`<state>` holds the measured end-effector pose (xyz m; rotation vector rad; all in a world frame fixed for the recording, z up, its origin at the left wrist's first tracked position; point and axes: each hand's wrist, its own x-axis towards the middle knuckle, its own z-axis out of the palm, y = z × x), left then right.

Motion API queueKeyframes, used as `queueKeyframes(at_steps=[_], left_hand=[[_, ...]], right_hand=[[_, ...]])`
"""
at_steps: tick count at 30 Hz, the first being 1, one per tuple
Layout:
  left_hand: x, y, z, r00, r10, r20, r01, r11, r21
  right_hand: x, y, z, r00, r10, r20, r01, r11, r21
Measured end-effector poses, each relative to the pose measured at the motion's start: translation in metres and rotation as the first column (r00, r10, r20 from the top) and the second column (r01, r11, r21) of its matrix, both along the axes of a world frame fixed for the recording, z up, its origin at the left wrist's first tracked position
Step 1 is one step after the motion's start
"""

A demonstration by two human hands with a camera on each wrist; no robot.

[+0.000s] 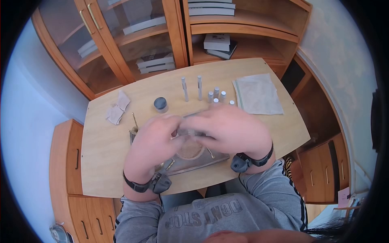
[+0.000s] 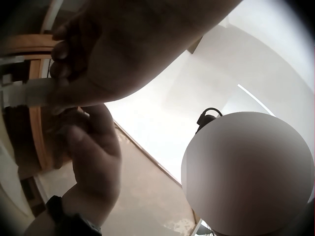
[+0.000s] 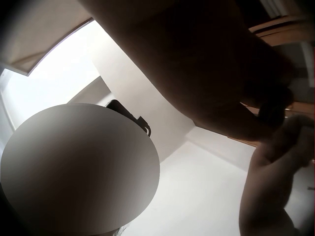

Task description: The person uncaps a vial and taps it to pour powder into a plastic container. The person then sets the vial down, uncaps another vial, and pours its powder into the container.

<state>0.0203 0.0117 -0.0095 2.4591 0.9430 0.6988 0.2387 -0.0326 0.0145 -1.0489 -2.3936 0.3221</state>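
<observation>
Clear small container (image 1: 191,130), blurred, sits between both hands over the brown-filled dish (image 1: 189,150) on the grey tray (image 1: 219,157). Left hand (image 1: 152,139) & right hand (image 1: 229,129) curl round it, fingers pinching. Best kept level, low over dish, w/ slow moves.

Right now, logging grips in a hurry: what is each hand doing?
Left hand: holding a small clear object, too blurred to name.
Right hand: holding the same object.
</observation>
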Motion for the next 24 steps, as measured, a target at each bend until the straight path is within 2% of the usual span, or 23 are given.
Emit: queueKeyframes(at_steps=[1,3,4,6,10,12,13,15,16,18,19,21,22,24], left_hand=[[-0.001,0.002,-0.001,1.0,0.0,0.0,0.0,1.0,0.0],[-0.002,0.005,-0.003,0.998,-0.019,-0.064,0.022,0.999,0.049],[-0.001,0.004,-0.002,0.998,-0.019,-0.064,0.023,0.999,0.048],[0.003,0.001,0.001,0.999,-0.004,-0.033,0.004,1.0,0.018],[0.001,-0.001,0.0,1.0,-0.012,-0.006,0.012,1.0,0.019],[0.002,0.001,-0.003,1.0,0.013,-0.005,-0.013,0.999,0.047],[0.002,0.001,-0.003,1.0,0.013,-0.006,-0.012,0.999,0.047],[0.002,0.001,-0.001,1.0,-0.004,-0.025,0.006,0.999,0.046],[0.002,0.001,-0.001,1.0,-0.004,-0.025,0.005,0.999,0.047],[0.001,0.001,-0.003,0.999,-0.027,-0.027,0.029,0.996,0.089],[0.002,0.001,-0.002,0.999,-0.028,-0.027,0.03,0.996,0.088],[0.005,-0.001,-0.001,1.0,0.009,-0.027,-0.007,0.998,0.068],[0.004,-0.001,-0.001,1.0,0.008,-0.027,-0.006,0.998,0.068],[0.002,0.0,-0.001,0.999,-0.012,-0.043,0.015,0.998,0.062]], right_hand=[[0.0,-0.001,0.001,1.0,0.0,0.0,0.0,1.0,0.0],[-0.001,-0.003,0.003,0.973,-0.032,0.227,0.069,0.986,-0.155],[-0.001,-0.002,0.001,0.973,-0.032,0.227,0.069,0.985,-0.155],[-0.001,0.002,-0.005,0.997,-0.033,-0.066,0.039,0.996,0.084],[0.003,0.0,-0.006,0.999,0.023,0.027,-0.026,0.993,0.113],[0.003,-0.002,-0.006,0.987,-0.031,0.159,0.035,0.999,-0.022],[0.003,-0.001,-0.007,0.987,-0.032,0.159,0.035,0.999,-0.022],[0.003,0.002,-0.009,0.999,-0.028,-0.037,0.031,0.997,0.074],[0.003,0.0,-0.008,0.999,-0.028,-0.036,0.031,0.997,0.075],[0.004,-0.004,-0.004,0.98,-0.03,0.197,0.039,0.998,-0.039],[0.004,-0.003,-0.006,0.98,-0.031,0.197,0.039,0.998,-0.039],[0.003,0.001,-0.012,1.0,-0.028,-0.014,0.029,0.997,0.065],[0.004,0.001,-0.011,1.0,-0.028,-0.014,0.029,0.997,0.066],[0.004,-0.001,-0.008,0.991,-0.028,0.133,0.028,1.0,-0.001]])
